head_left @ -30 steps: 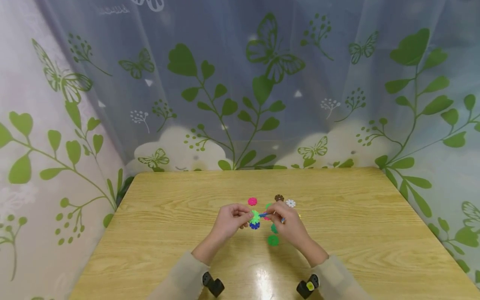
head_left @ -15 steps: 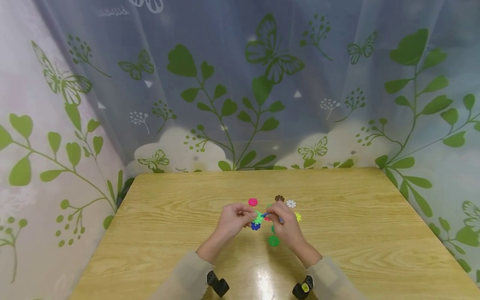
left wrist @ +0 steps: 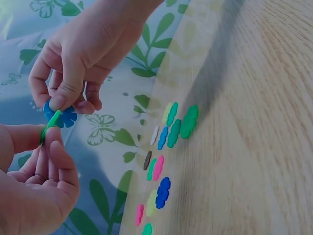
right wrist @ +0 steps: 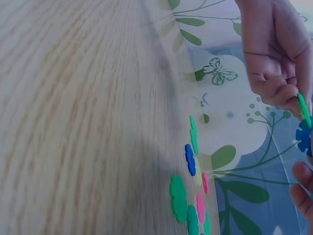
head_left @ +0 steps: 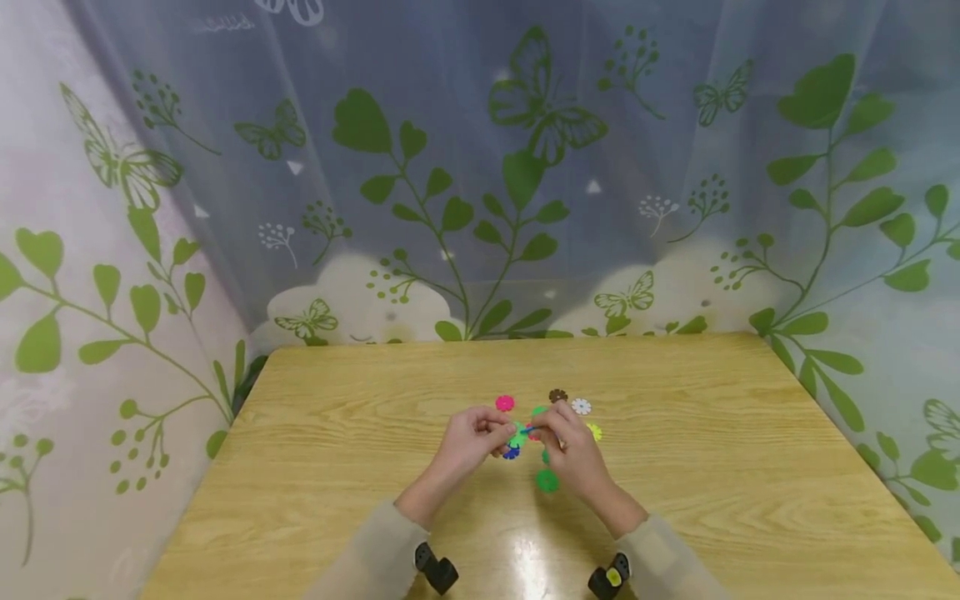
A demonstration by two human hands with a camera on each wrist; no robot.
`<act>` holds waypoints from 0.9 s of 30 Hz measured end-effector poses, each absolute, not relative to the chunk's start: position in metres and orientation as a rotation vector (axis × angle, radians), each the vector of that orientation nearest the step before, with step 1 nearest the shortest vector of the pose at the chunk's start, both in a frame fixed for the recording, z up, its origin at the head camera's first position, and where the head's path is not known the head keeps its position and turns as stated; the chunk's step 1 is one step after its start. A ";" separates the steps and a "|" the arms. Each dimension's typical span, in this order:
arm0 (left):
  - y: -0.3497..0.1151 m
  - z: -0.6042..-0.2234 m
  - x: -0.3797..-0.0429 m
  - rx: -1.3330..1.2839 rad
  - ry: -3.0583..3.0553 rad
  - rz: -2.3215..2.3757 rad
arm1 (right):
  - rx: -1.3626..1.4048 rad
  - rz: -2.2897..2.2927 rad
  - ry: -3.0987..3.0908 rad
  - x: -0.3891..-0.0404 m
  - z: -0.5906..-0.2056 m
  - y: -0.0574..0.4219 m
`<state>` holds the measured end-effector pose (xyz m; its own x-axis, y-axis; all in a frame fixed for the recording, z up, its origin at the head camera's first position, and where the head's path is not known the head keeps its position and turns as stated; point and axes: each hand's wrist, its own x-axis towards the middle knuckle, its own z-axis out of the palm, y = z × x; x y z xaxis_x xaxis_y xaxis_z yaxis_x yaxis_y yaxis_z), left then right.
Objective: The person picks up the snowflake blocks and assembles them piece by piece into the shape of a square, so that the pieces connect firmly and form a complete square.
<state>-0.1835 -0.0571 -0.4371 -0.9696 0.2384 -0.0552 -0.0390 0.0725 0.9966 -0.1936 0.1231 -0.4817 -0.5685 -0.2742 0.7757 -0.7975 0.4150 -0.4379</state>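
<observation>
In the left wrist view, my left hand [left wrist: 41, 181] pinches a bright green notched snowflake disc [left wrist: 50, 128] between thumb and fingers. My right hand [left wrist: 83, 54] grips a blue snowflake disc [left wrist: 68, 119] by its edge, thumb in front. The two discs meet edge to edge at an angle; how deep their slots engage is hidden by the fingertips. From the right wrist view, the green disc [right wrist: 303, 108] touches the blue one [right wrist: 303, 138] at the frame's right edge. Both hands are held above the table, close together, in the head view.
Loose snowflake discs lie on the wooden table [head_left: 337, 467]: pink [head_left: 505, 403], brown [head_left: 558, 396], white [head_left: 581, 407], yellow [head_left: 595, 432], dark blue [head_left: 512, 453] and green [head_left: 547, 481]. Others are partly covered by the hands. A leaf-patterned curtain [head_left: 465, 167] hangs behind the table.
The hands have drawn slightly closer together, my left hand shifting right with the green disc. The blue disc has turned a little against the green one. The discs on the table stay put.
</observation>
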 end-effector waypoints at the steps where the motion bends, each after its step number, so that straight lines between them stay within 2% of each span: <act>1: -0.058 -0.436 -0.182 0.214 2.133 1.996 | 0.913 1.106 -2.063 -0.193 -0.481 0.124; 12: -0.061 -0.466 -0.191 0.292 2.014 2.000 | 0.908 1.173 -2.038 -0.189 -0.478 0.122; 18: -0.059 -0.467 -0.192 0.304 1.961 2.023 | 0.888 1.280 -2.074 -0.173 -0.451 0.117; 27: -0.061 -0.467 -0.192 0.237 1.972 2.067 | 0.749 1.439 -2.215 -0.173 -0.453 0.132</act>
<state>-0.1919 -0.0610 -0.4674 -0.9489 0.3076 -0.0703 -0.0848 -0.0338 0.9958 -0.1730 0.1317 -0.4527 -0.7793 -0.2210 0.5863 -0.6256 0.3285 -0.7076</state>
